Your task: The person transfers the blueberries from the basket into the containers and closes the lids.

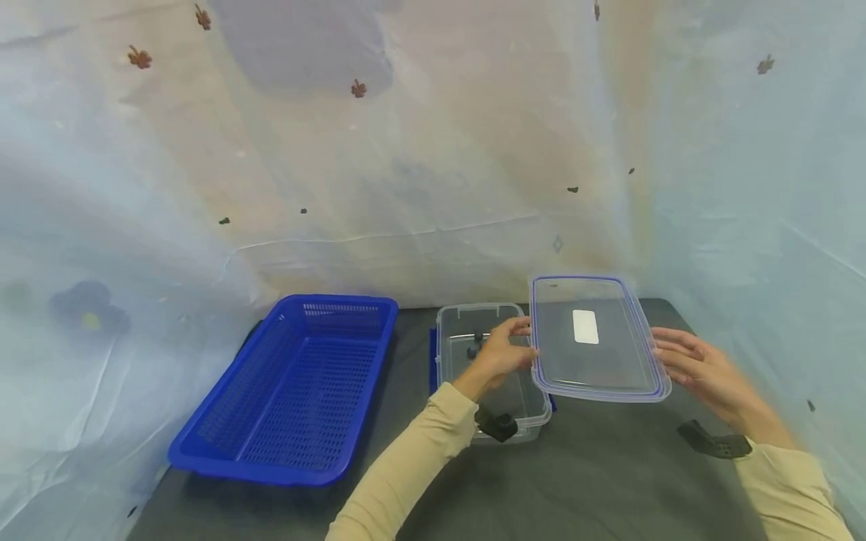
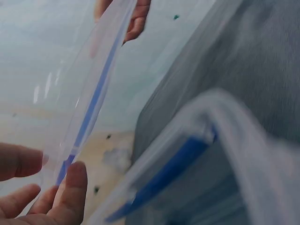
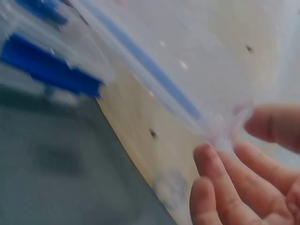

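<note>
A clear rectangular lid with a blue seal line (image 1: 616,364) and a white label (image 1: 585,327) is held up, tilted, between both hands. My left hand (image 1: 497,359) pinches its left edge, and my right hand (image 1: 707,376) grips the opposite edge between thumb and fingers. Below and left of the lid stands an open clear plastic container (image 1: 537,422), partly hidden by the left hand and forearm. Small dark round things (image 1: 471,352) lie inside it. Blue side clips (image 3: 47,68) hang from the container in the right wrist view. The left wrist view shows the lid (image 2: 96,98) almost edge-on.
A large blue perforated basket (image 1: 331,466) stands at the left on the grey-covered table (image 1: 582,481). A patterned plastic sheet (image 1: 433,188) hangs behind the table and along both sides. Each wrist wears a black band, such as the right one (image 1: 717,443).
</note>
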A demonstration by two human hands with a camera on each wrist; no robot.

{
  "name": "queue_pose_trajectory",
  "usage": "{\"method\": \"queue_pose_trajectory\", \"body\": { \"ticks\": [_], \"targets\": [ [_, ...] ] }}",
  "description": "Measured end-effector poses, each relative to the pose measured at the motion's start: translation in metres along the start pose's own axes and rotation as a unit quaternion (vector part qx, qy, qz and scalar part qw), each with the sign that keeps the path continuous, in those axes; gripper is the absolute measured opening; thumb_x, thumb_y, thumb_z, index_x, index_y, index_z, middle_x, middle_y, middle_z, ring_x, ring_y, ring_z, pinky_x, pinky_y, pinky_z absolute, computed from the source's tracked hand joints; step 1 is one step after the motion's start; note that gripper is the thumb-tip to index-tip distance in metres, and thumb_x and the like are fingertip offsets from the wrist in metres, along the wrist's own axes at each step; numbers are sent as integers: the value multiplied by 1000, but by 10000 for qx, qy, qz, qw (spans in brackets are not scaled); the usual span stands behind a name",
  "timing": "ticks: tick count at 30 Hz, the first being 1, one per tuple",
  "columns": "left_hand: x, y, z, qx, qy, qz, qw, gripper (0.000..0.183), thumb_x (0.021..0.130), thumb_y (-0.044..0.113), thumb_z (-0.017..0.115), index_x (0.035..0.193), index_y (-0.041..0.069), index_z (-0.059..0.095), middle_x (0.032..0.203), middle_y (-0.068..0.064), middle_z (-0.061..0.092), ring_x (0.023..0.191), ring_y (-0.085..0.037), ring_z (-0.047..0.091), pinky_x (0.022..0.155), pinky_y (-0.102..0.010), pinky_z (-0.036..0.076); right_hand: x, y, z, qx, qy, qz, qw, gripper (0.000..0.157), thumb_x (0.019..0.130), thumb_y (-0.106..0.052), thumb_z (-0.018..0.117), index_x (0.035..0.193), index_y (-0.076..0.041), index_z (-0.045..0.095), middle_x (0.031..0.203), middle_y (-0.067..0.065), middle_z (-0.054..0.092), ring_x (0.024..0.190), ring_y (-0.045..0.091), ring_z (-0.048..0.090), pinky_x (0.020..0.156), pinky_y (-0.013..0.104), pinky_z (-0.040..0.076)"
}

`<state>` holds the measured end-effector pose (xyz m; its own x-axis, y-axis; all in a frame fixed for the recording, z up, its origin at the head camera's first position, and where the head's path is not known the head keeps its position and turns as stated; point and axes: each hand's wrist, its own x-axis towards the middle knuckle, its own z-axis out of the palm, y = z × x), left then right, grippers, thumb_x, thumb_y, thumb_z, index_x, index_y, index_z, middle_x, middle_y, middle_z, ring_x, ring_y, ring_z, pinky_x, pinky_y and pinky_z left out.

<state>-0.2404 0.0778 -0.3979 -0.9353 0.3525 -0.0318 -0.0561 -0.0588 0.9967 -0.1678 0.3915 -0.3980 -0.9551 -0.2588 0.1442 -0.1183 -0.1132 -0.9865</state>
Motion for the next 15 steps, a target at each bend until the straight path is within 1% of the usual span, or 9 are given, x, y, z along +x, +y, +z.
{"method": "queue_pose_trajectory", "body": {
  "ticks": [4, 7, 11, 15],
  "targets": [
    [-7, 6, -33, -20, -120, 107, 9999, 62, 78, -23, 58, 136, -6, 47, 124, -17, 53, 78, -19, 62, 71, -32, 55, 18, 3, 25, 90, 181, 123, 9997, 35, 99, 2, 50, 131, -12, 52, 118, -3, 65, 105, 9, 62, 82, 24, 51],
    [-14, 9, -56, 97, -126, 2, 9999, 63, 80, -20, 59, 139, -6, 44, 130, -19, 50, 84, -19, 61, 77, -33, 54, 31, 6, 43, 157, 184, 179, 9995, 38, 98, 2, 53, 133, -11, 50, 117, -3, 65, 104, 10, 62, 83, 26, 52],
    [-24, 11, -82, 287, -124, -165, 9994, 60, 84, -14, 62, 141, -6, 42, 135, -20, 47, 96, -25, 63, 86, -37, 52, 46, 9, 62, 27, 173, 398, 9991, 45, 96, 0, 57, 139, -8, 45, 116, -4, 65, 104, 10, 62, 83, 26, 51],
    [-32, 13, -103, 340, -112, -198, 9992, 55, 87, -12, 62, 139, -7, 43, 135, -22, 47, 100, -27, 62, 86, -40, 52, 59, 9, 77, -306, 40, 663, 9973, 57, 96, -6, 60, 146, 1, 34, 117, -6, 64, 106, 9, 60, 85, 26, 49]
  ]
}}
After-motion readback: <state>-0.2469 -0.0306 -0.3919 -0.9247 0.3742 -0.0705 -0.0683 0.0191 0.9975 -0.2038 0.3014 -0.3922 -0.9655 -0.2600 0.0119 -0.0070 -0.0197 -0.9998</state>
